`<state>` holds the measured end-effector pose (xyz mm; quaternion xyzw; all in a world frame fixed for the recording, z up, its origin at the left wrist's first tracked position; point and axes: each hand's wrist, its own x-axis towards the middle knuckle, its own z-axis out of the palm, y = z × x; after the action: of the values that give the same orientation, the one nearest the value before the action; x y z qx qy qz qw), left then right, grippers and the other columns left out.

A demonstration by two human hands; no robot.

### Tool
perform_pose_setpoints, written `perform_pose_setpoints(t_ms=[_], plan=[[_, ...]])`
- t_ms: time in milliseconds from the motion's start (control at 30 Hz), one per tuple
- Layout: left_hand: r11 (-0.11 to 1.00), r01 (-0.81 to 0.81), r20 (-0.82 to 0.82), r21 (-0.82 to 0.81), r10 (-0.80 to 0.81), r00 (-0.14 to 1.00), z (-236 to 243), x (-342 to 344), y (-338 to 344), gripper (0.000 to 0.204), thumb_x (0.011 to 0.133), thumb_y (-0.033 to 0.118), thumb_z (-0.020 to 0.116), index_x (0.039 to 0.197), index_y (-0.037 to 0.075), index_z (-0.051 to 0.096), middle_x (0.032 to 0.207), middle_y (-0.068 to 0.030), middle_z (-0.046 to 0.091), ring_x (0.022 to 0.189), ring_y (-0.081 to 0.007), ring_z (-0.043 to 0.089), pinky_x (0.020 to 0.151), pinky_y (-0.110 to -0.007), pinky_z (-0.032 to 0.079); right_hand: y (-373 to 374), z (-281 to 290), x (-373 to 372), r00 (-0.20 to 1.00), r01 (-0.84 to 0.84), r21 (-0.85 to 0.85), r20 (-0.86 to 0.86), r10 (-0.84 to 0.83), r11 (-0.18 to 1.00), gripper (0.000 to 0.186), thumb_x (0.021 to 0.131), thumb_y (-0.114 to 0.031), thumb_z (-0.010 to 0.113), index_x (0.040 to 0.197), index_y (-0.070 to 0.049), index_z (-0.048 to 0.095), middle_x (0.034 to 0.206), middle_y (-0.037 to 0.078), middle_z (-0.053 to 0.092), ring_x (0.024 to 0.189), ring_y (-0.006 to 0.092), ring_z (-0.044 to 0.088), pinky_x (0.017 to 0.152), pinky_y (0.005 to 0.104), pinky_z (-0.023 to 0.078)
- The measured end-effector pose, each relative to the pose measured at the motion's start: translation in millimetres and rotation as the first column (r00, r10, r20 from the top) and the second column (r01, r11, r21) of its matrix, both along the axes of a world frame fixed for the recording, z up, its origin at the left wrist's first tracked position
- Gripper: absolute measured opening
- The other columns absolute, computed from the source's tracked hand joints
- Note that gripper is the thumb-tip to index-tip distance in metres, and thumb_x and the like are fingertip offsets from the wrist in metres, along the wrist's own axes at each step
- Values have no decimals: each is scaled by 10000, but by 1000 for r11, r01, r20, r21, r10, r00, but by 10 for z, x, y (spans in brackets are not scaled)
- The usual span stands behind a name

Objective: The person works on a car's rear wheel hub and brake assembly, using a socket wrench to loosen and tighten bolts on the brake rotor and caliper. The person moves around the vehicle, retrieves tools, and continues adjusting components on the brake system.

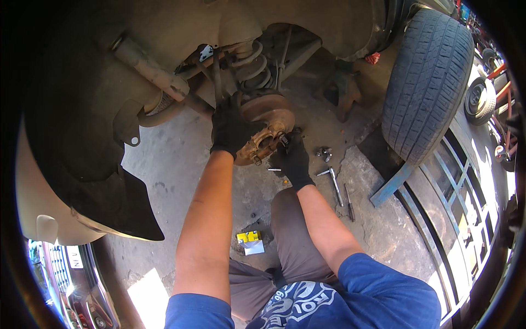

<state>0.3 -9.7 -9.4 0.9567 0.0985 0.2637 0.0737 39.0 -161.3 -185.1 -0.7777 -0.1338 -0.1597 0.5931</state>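
Note:
A rusty brake disc with its hub and wheel studs faces me under the raised car. My left hand, in a black glove, is closed around the disc's left edge; its fingertips are partly hidden. On the hub's right side my right hand, also gloved in black, has its fingers bent in at a stud. A small shiny metal piece shows at those fingers, and I cannot tell whether it is the stud itself or a part held on it.
Above the disc are a coil spring and a shock absorber. On the floor to the right lie a T-shaped wrench, a thin dark-handled tool and small metal parts. A tyre stands by a blue metal frame. A yellow box lies near my knees.

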Motion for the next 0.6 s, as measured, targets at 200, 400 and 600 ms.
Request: perform_pose_setpoints(t_ms=[200, 400, 600], plan=[[996, -33, -105, -79, 24, 994, 24, 2, 1, 984, 638, 443, 901, 1427, 69, 447, 1325, -220, 539, 1261, -402, 507, 1030, -507, 439, 40, -125, -2, 918, -256, -12, -317, 239, 967, 380, 973, -397, 593, 1064, -29, 601, 913, 206, 673, 810, 367, 686, 751, 482, 530], [995, -40, -144, -88, 27, 989, 47, 8, -2, 983, 626, 424, 909, 1420, 69, 452, 1321, -219, 542, 1260, -397, 510, 1029, -508, 439, -49, 76, 0, 1000, 6, -431, 27, 6, 903, 428, 964, -451, 576, 1130, -57, 582, 1087, 214, 676, 842, 369, 702, 780, 505, 520], [998, -12, -73, -65, 8, 997, 64, -5, -42, 949, 609, 398, 915, 1380, 41, 492, 1275, -216, 576, 1207, -378, 552, 1006, -484, 458, -108, 77, 137, 980, -199, -474, -110, 167, 858, 352, 990, -403, 542, 1080, -69, 608, 944, 186, 689, 805, 339, 698, 762, 508, 514]])
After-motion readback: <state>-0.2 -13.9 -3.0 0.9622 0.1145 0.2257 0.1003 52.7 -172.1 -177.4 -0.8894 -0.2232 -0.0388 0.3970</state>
